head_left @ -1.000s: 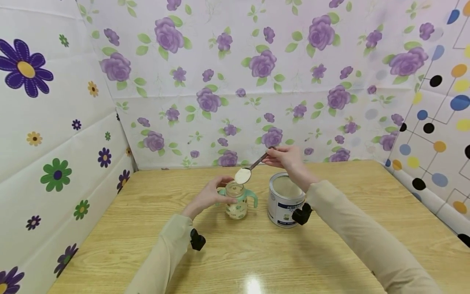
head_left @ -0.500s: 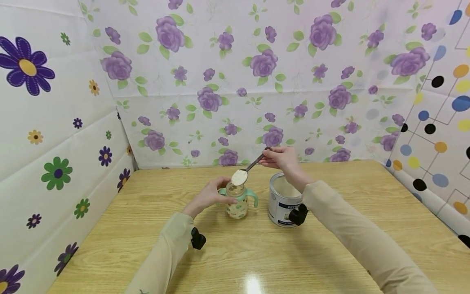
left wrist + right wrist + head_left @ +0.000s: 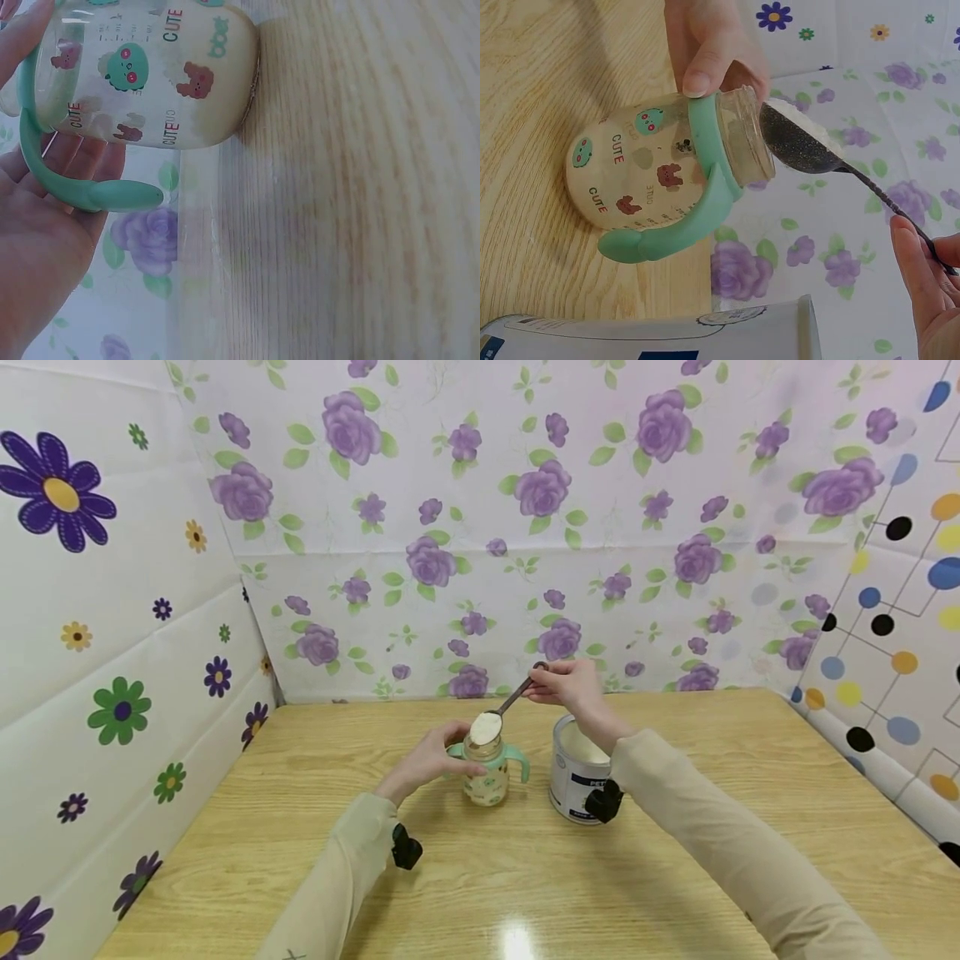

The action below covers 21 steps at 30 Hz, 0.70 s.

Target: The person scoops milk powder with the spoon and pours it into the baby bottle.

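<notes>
A clear baby bottle point(image 3: 486, 785) with a green two-handled collar stands on the table, powder filling its lower part. My left hand point(image 3: 433, 760) grips it round the collar, thumb in front and fingers behind. Between thumb and fingers, my right hand point(image 3: 573, 687) pinches the handle end of a dark metal spoon point(image 3: 802, 141). Heaped with white powder point(image 3: 486, 727), the spoon's bowl sits right at the bottle's open mouth point(image 3: 759, 139), tilted down toward it. The right forearm passes over an open milk powder can point(image 3: 573, 777), hiding part of its rim.
The wooden table point(image 3: 480, 877) ends at a flowered cloth wall point(image 3: 450, 635) at the back. Patterned cloth walls also rise on the left and right. The can stands just right of the bottle.
My right hand has moved left, bringing the loaded spoon from the bottle's right side to over its mouth. The left hand keeps its grip on the bottle.
</notes>
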Motion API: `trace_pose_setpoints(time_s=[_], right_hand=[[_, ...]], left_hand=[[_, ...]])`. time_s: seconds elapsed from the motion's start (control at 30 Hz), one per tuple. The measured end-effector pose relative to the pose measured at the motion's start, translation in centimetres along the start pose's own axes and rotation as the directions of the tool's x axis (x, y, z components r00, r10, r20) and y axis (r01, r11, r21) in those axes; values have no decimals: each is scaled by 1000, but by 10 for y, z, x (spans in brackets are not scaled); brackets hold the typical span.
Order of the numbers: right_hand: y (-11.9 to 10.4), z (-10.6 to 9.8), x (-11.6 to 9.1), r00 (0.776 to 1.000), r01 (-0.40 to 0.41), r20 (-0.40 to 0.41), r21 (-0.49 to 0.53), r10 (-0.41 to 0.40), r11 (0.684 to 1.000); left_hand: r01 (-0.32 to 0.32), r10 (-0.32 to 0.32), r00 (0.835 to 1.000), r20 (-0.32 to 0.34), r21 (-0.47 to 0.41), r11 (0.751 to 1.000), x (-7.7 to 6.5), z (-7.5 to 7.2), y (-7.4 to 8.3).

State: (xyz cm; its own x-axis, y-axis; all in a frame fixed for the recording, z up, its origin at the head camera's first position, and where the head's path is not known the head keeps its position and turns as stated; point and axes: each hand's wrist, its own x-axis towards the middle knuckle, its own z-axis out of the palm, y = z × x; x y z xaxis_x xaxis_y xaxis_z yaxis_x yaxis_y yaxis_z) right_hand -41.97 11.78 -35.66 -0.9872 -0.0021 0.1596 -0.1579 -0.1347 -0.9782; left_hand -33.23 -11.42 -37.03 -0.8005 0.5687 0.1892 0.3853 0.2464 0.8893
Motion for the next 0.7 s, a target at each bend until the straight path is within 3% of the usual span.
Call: trace_pose_setpoints(time_s=[0.4,0.7], right_hand=[[-5,12,-11,998,69,12,-76,-69,995],[-1,18,-15,992,115,67,-125,-108,985]], left_hand=[[4,-4,1000,-4,15,1000,-1,1,2],[28,-28,999,-17,33,999,5,-1,-14]])
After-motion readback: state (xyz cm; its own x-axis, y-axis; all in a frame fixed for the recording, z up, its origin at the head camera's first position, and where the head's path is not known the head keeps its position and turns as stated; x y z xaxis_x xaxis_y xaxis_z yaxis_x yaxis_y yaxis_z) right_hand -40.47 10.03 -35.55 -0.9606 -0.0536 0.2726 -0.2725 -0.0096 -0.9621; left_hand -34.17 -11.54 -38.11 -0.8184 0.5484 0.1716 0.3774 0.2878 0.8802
